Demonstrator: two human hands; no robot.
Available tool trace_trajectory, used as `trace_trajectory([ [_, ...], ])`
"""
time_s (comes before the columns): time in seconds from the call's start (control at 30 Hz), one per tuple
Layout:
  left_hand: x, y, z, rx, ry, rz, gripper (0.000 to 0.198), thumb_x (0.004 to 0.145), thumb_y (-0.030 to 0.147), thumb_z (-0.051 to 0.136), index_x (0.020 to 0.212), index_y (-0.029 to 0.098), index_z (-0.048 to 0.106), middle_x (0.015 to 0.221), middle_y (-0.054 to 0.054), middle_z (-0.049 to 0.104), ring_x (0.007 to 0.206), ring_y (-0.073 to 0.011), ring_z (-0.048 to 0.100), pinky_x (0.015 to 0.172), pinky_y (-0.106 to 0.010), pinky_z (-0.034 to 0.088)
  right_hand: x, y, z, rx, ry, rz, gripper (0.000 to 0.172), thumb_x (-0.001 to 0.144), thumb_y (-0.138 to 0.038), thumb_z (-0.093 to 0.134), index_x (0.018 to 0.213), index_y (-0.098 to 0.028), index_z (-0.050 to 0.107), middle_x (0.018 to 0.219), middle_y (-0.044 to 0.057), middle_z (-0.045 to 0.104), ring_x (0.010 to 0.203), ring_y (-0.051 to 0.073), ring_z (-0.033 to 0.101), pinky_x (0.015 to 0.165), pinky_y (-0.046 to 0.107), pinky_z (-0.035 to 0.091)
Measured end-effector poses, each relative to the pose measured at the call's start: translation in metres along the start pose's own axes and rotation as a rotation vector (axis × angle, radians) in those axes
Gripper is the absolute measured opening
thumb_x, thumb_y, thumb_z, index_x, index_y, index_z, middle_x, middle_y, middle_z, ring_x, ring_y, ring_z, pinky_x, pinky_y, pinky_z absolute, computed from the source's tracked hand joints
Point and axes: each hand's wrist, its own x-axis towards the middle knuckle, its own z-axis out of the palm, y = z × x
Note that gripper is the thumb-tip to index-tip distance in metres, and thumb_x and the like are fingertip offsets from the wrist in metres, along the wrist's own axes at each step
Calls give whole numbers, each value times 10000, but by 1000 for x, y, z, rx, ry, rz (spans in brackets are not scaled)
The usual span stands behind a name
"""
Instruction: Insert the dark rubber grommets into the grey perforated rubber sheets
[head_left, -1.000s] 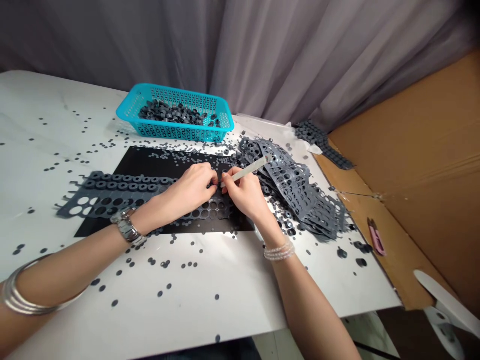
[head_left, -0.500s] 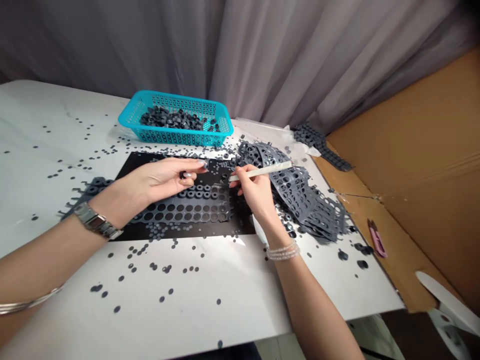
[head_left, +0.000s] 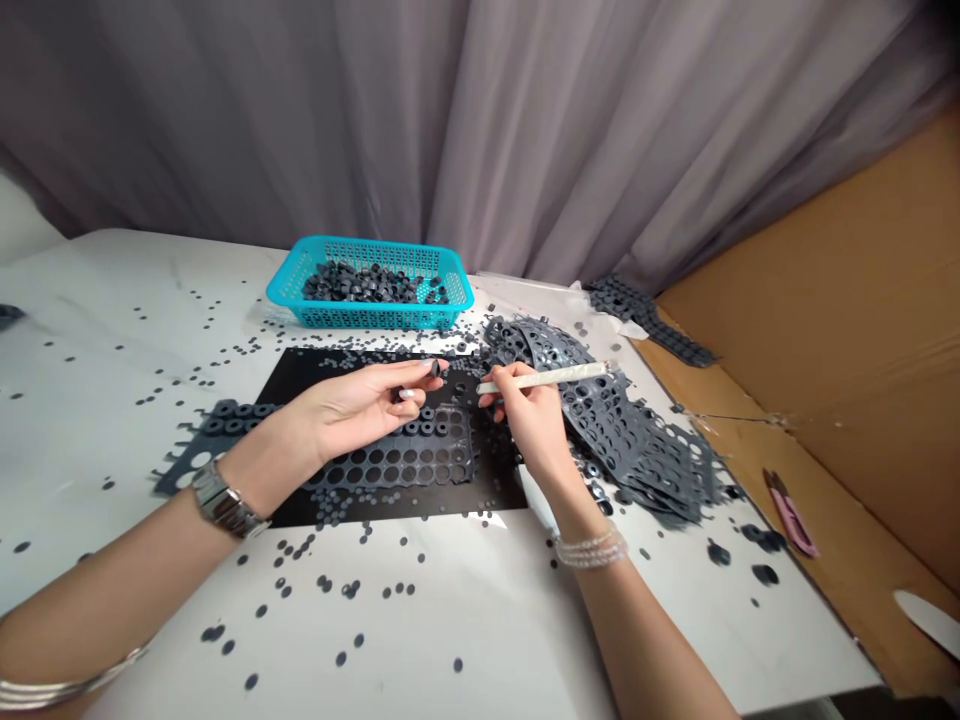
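Note:
My left hand [head_left: 367, 400] pinches a small dark rubber ring-like part [head_left: 435, 369] between thumb and forefinger, the other fingers curled under. In my right hand [head_left: 525, 405] is a pale, wrapped pen-like stick [head_left: 566, 375], its near end pointing left toward the held part but apart from it. Below the left hand lies a dark grey moulded rubber sheet [head_left: 397, 465] with rows of round holes; some rows still carry raised ring-shaped parts. The sheet rests on a black mat [head_left: 300, 510], and the left forearm hides some of it.
A turquoise basket [head_left: 375, 319] holding many dark parts stands behind the mat. Punched sheets [head_left: 622, 430] are heaped at right. Small dark discs [head_left: 341, 659] are scattered over the white table [head_left: 420, 640]. Pink-handled snips [head_left: 791, 515] lie on cardboard [head_left: 840, 450] beyond the right edge.
The camera view has shifted, so the scene sits lower in the picture. The left hand still pinches the small part, and the right still holds the stick.

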Motion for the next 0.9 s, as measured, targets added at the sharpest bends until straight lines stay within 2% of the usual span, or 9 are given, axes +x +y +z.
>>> trace_trajectory([
  [0.17,1,-2,-2,80,49,68,97,792,46,729,844,121,762,835,-45,659,586,-27,485,490,-130,386,0,-3,-2,-14,25,-32,321,878,-471,563,742,-197,660,613,8,685,505,127,523,511,242,390],
  [0.3,15,-10,22,364,184,203,207,754,101,770,946,176,791,929,-41,719,690,-56,548,594,-176,408,-3,-12,-7,-12,188,-123,306,893,-445,560,729,-201,645,622,0,671,514,124,520,532,248,407],
  [0.4,31,-16,48,588,168,301,421,785,166,748,1204,139,718,1051,-101,751,858,-130,629,761,-256,449,-5,-17,-9,13,340,-192,281,911,-427,538,765,-204,629,656,0,671,553,125,556,562,249,440],
  [0.47,37,-16,56,679,159,363,576,804,181,725,1359,91,600,1134,-147,742,953,-173,652,860,-302,452,-5,-18,-8,37,361,-191,268,915,-422,529,781,-207,618,645,-3,663,560,129,580,550,244,449],
  [0.5,38,-16,56,725,164,397,599,818,187,704,1389,72,565,1161,-162,735,983,-186,656,887,-315,450,-5,-18,-8,50,328,-169,264,913,-421,530,781,-208,613,628,-6,654,551,132,588,526,239,445],
  [0.57,32,-13,48,874,175,456,504,845,193,650,1330,59,619,1136,-155,746,994,-196,661,896,-314,447,-5,-15,-5,70,166,-88,249,898,-412,542,771,-208,607,591,-12,638,521,140,600,473,232,438],
  [0.7,7,-11,18,1361,203,438,253,821,256,627,982,157,796,741,-19,724,718,-166,613,689,-286,416,-7,-9,4,-65,-215,33,212,873,-329,550,712,-202,602,566,-5,654,495,144,616,493,239,484],
  [0.8,-5,-16,6,1599,200,417,268,790,296,642,984,205,803,550,46,556,554,-139,496,580,-280,333,-8,-5,7,-205,-288,-20,235,882,-281,523,674,-204,598,586,3,677,544,143,639,565,240,498],
  [0.9,-7,-23,4,1689,177,480,288,745,250,686,1006,216,803,604,35,578,570,-141,496,597,-274,335,-9,-5,6,-249,-293,-71,251,889,-269,510,657,-213,589,582,0,671,592,157,653,605,250,489],
])
